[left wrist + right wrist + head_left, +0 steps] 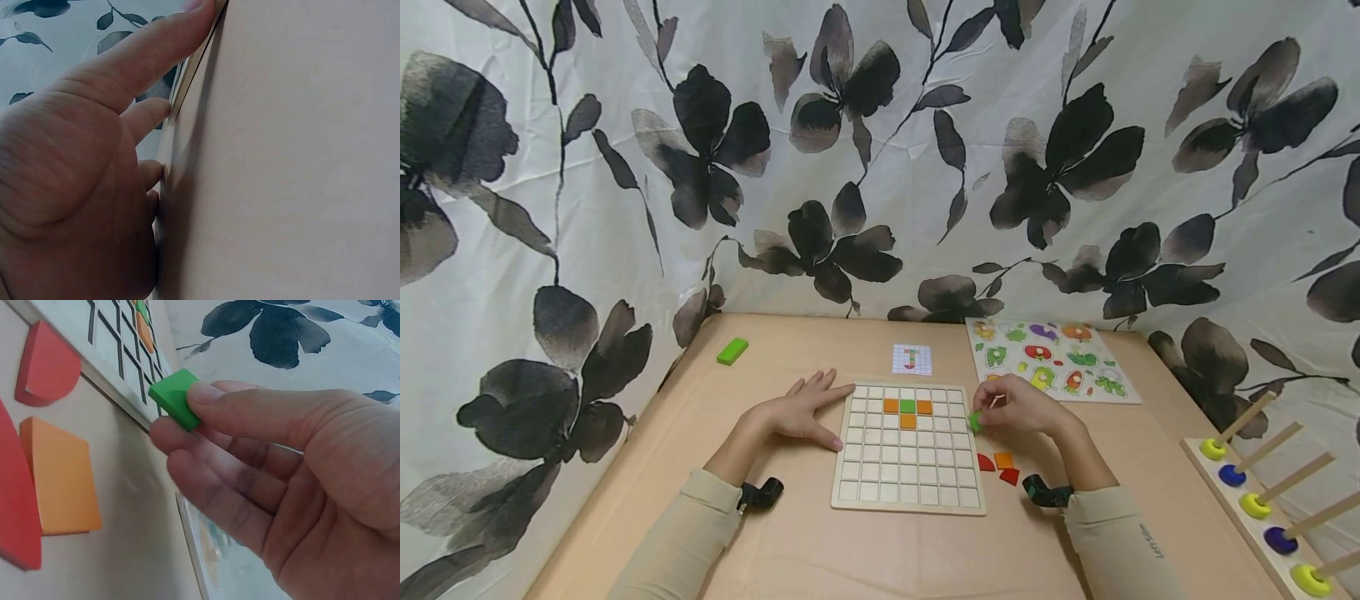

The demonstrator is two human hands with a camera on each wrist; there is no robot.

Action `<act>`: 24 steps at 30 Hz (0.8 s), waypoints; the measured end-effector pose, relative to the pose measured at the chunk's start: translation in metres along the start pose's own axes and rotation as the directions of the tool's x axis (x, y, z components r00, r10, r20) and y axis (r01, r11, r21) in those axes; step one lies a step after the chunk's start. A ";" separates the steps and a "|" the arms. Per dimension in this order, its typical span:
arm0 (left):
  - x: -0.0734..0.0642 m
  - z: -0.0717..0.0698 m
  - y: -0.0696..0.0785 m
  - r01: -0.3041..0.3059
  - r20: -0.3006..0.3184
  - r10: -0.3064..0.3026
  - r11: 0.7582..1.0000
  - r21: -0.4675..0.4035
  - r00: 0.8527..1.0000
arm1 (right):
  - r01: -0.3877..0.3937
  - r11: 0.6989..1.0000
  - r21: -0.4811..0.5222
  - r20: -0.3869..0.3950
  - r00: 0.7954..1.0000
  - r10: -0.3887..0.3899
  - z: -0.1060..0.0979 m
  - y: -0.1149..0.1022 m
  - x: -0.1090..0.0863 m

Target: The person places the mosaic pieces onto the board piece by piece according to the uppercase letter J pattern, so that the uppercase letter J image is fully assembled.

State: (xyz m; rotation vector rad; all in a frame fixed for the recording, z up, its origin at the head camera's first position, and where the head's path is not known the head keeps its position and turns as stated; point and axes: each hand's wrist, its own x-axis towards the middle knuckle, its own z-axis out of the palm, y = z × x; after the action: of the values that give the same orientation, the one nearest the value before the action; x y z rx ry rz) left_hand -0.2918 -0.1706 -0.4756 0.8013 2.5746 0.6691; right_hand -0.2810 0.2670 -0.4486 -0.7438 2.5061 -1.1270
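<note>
A white grid board [880, 479] with a wooden rim lies in the middle of the table. Three orange squares [907, 422] and a green square [907, 406] sit in its upper cells in a T shape. My left hand [801, 408] is spread at the board's left edge, thumb and index finger touching the rim. Between thumb and fingers my right hand [1018, 406] pinches a small green block [176, 397] beside the board's right edge. Near that hand lie two red rounded pieces [47, 365] and an orange square [62, 478].
Behind the board lies a small pattern card [912, 360] with a J-like figure. A vegetable puzzle sheet [1052, 358] lies at the back right, a green bar [732, 351] at the back left. A peg stand [1247, 508] with rings stands at the right edge.
</note>
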 end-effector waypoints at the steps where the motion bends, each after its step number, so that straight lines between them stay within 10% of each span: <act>1: 0.000 0.000 0.000 0.001 0.001 -0.001 1.000 0.000 1.000 | 0.003 1.000 -0.001 -0.014 1.000 -0.003 0.001 0.000 0.001; 24: -0.001 -0.001 0.001 -0.001 0.005 0.001 1.000 -0.006 1.000 | 0.041 0.999 0.034 -0.188 0.982 -0.034 0.034 -0.021 0.029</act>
State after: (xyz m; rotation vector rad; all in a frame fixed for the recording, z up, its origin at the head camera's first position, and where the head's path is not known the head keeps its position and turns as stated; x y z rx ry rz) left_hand -0.2908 -0.1710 -0.4736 0.8015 2.5666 0.6744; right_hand -0.2827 0.2185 -0.4562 -0.7070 2.6257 -1.3098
